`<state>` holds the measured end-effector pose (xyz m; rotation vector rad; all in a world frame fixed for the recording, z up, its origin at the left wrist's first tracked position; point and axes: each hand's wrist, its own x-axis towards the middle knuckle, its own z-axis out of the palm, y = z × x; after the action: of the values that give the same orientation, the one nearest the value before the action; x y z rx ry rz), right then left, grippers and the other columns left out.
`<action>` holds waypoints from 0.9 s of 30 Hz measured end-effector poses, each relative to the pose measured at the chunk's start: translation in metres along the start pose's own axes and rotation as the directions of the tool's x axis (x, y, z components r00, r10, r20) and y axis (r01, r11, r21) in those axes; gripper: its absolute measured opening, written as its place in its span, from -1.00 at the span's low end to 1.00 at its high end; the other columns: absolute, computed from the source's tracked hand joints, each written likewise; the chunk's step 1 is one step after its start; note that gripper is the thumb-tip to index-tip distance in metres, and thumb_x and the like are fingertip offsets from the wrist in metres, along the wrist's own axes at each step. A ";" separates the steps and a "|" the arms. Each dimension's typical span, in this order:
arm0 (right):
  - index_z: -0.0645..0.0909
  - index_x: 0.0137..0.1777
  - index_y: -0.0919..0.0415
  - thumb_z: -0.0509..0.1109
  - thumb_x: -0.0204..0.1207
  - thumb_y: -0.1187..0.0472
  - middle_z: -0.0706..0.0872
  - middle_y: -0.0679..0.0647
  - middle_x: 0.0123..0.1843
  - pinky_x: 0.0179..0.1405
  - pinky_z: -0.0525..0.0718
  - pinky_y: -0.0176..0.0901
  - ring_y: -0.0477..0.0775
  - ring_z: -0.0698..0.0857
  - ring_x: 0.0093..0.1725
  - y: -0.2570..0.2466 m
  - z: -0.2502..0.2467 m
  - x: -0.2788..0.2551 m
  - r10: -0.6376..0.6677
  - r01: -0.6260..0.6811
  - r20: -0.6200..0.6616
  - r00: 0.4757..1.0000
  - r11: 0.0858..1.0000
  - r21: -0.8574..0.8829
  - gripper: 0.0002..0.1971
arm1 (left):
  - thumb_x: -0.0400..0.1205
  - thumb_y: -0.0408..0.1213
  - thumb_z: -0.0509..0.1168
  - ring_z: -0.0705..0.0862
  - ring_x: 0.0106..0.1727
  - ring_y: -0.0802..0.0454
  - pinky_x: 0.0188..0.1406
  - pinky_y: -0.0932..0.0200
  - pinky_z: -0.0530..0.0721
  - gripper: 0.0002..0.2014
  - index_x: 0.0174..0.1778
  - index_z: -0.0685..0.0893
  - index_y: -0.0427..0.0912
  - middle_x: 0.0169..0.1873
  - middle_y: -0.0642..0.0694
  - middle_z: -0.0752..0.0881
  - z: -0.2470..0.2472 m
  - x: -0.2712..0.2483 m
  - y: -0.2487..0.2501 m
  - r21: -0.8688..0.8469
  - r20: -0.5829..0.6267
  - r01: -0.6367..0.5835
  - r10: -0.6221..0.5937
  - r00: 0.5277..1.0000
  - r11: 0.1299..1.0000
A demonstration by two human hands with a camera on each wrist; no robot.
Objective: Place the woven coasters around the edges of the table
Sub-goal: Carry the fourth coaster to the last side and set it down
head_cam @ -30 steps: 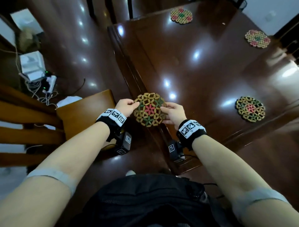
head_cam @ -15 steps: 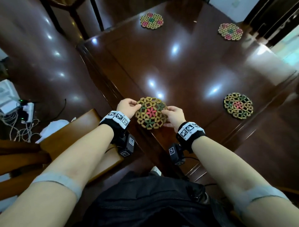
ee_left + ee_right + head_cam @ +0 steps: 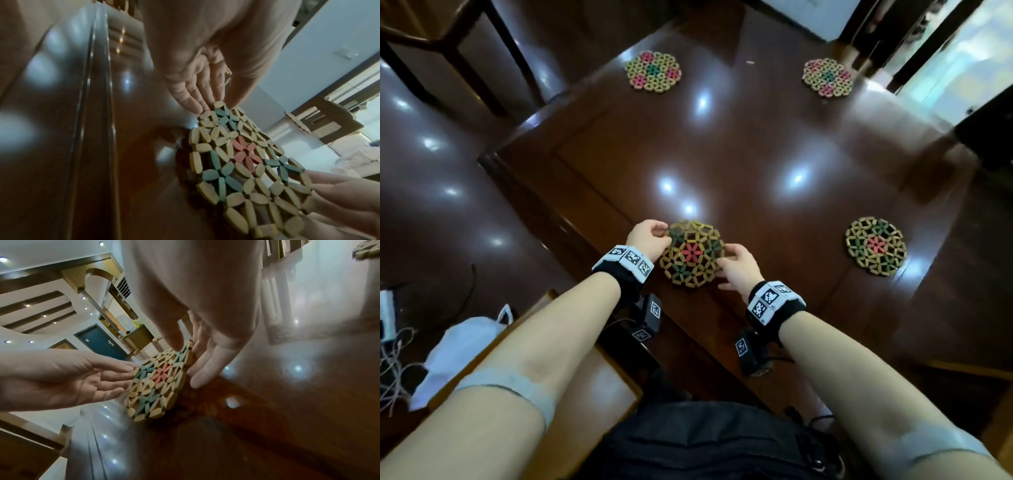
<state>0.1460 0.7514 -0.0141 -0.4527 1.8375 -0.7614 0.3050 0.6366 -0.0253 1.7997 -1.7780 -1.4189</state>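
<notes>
Moved since the earlier head pictures: the coaster [image 3: 692,253] between my hands went from over the table's near-left rim, beside the chair, to a spot further in on the top; the camera swung too, bringing the far end of the table [image 3: 739,154] into view.

Head view. I logged the left hand [image 3: 646,236] at the coaster's left rim and the right hand [image 3: 739,267] at its lower right rim, both touching it. Three other coasters lay flat near the edges: far left [image 3: 653,71], far right [image 3: 827,77], near right [image 3: 875,246], all well apart. A wooden chair [image 3: 571,359] stood just beside the near-left edge, with a white bag [image 3: 460,346] on the floor by it.

Left wrist view. I noted the left hand's fingertips [image 3: 191,104] and thumb pinching the coaster's [image 3: 246,164] far rim; the coaster sat tilted, its lower edge near the glossy top, and I could not tell whether it touched.

Right wrist view. I recorded the right hand [image 3: 205,353] with thumb on top and fingers under the rim, a light pinch on the coaster [image 3: 158,381]; the left hand's [image 3: 68,379] fingers looked nearly straight here.

Judgement: fourth coaster almost set down; lowering it flat and letting go remained.
</notes>
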 end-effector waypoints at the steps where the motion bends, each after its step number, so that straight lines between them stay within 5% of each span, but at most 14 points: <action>1: 0.41 0.42 0.08 0.27 0.56 0.24 0.68 0.17 0.24 -0.23 0.76 -0.01 0.16 0.76 0.11 0.000 0.001 0.004 0.006 -0.006 0.001 1.000 0.999 -0.037 -0.58 | 0.49 -0.39 0.40 0.70 0.22 -0.08 0.35 -0.02 0.58 -0.66 0.21 0.67 -0.23 0.15 -0.19 0.75 0.000 0.005 0.002 0.033 0.016 -0.015 0.014 1.000 0.999; 7: 0.43 0.46 0.12 0.27 0.50 0.20 0.73 0.09 0.18 0.26 0.65 0.04 0.18 0.73 0.16 -0.006 0.007 0.007 -0.058 0.070 0.041 0.997 0.922 -0.382 -0.51 | 0.50 -0.37 0.39 0.66 0.28 -0.06 0.37 0.08 0.54 -0.63 0.25 0.66 -0.23 0.22 -0.18 0.73 -0.005 0.031 0.013 0.131 0.090 -0.064 0.052 0.995 0.989; 13: 0.50 0.44 0.11 0.23 0.54 0.22 0.68 0.08 0.29 0.28 0.55 -0.11 0.15 0.63 0.32 -0.013 0.011 0.004 -0.094 0.142 0.111 0.989 0.792 -0.594 -0.56 | 0.52 -0.31 0.35 0.59 0.37 -0.10 0.38 0.06 0.51 -0.57 0.35 0.62 -0.14 0.33 -0.12 0.66 -0.019 0.038 0.004 0.307 0.084 -0.175 0.157 0.984 0.936; 16: 0.38 0.52 -0.02 0.26 0.54 0.12 0.53 0.08 0.42 0.34 0.56 0.05 0.17 0.53 0.40 -0.011 0.013 0.004 -0.201 0.206 0.085 0.976 0.728 -0.654 -0.49 | 0.53 -0.19 0.35 0.48 0.44 -0.15 0.43 -0.06 0.47 -0.57 0.36 0.60 -0.02 0.38 -0.05 0.60 -0.027 0.037 -0.006 0.440 0.117 -0.310 0.289 0.950 0.843; 21: 0.27 0.59 -0.14 0.30 0.55 -0.01 0.27 0.02 0.62 0.51 0.34 0.15 0.26 0.24 0.55 -0.003 0.027 0.002 -0.280 0.314 0.188 0.942 0.527 -0.790 -0.40 | 0.54 0.05 0.35 0.27 0.54 -0.09 0.47 -0.09 0.28 -0.50 0.43 0.51 0.17 0.51 0.09 0.45 -0.040 0.035 -0.021 0.620 0.286 -0.442 0.338 0.897 0.648; 27: 0.21 0.60 -0.21 0.25 0.56 0.08 0.21 -0.06 0.67 0.52 0.23 0.19 0.24 0.15 0.60 -0.001 0.037 0.003 -0.266 0.303 0.190 0.945 0.499 -0.812 -0.39 | 0.50 0.20 0.32 0.24 0.52 -0.07 0.46 -0.04 0.23 -0.45 0.44 0.48 0.26 0.49 0.11 0.45 -0.052 0.030 -0.035 0.674 0.292 -0.435 0.325 0.899 0.597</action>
<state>0.1794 0.7378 -0.0246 -1.4245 2.0261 0.0136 0.3592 0.5952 -0.0389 1.4276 -2.8835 -0.6920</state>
